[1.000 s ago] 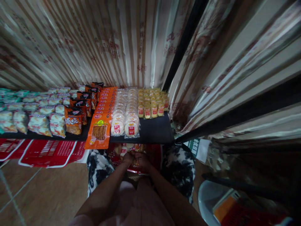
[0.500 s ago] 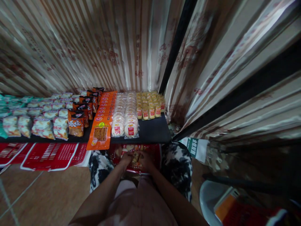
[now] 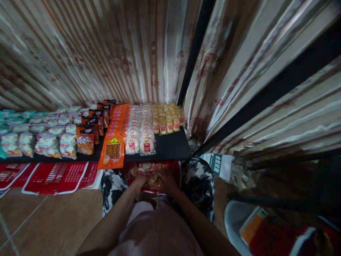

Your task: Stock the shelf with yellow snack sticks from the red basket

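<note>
Between my knees, a red plastic basket [image 3: 177, 173] sits partly under the shelf edge, with wrapped snacks inside it. My left hand [image 3: 141, 180] reaches into it from the left, its fingers bent inward. Opposite it, my right hand [image 3: 165, 181] curls in from the right. A small yellowish snack packet [image 3: 153, 177] is between the fingertips of both hands; its exact kind is too dark to read. Just above on the shelf stand rows of small yellow packs [image 3: 169, 125], round white crackers in clear wrap [image 3: 147, 144] and flat orange snack bags [image 3: 112, 151].
The black shelf [image 3: 170, 151] ends at the right beside a dark metal post [image 3: 195, 53]. Orange-black bags [image 3: 85, 138] and white snack bags [image 3: 48, 145] line its left part. Other red baskets [image 3: 57, 176] are below. A white tub [image 3: 231, 220] stands at lower right.
The view has shifted slightly, so the shelf's right end appears a little further left. Both hands stay in the basket around the yellowish packet, with small finger movements.
</note>
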Demonstrator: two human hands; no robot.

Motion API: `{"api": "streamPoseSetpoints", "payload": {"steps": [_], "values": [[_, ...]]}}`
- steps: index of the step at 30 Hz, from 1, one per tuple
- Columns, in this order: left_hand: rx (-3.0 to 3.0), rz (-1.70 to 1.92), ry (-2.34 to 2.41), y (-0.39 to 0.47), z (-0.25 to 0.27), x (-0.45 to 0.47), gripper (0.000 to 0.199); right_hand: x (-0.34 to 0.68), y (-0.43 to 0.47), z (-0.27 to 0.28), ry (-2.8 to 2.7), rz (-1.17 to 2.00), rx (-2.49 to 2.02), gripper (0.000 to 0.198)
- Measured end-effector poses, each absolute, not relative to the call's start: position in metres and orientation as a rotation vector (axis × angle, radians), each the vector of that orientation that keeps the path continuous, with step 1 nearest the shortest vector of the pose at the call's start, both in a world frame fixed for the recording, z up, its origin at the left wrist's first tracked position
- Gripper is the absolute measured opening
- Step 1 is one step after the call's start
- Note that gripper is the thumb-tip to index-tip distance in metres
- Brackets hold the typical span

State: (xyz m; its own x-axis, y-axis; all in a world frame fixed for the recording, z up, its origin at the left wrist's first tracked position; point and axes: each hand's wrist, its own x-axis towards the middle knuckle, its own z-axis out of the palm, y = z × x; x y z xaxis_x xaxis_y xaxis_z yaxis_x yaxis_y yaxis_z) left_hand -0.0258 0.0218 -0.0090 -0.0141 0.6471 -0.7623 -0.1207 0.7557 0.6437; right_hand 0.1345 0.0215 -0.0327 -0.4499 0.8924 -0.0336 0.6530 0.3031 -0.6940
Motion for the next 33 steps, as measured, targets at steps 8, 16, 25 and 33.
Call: {"api": "streamPoseSetpoints", "payload": {"steps": [8,16,25,33], "values": [[0.305,0.629,1.303,0.017,0.007,-0.028,0.031,0.15,0.025,-0.016,-2.223,0.999,-1.261,0.043],[0.289,0.64,1.115,0.012,0.022,-0.027,0.043,0.168,0.036,0.019,-2.132,1.262,-1.245,0.034],[0.163,0.722,0.927,0.008,0.028,-0.022,0.024,0.171,0.041,0.031,-1.895,1.472,-1.291,0.04],[0.04,0.724,0.834,0.005,0.027,-0.014,0.038,0.171,0.043,0.033,-1.7,1.516,-1.318,0.036]]}}
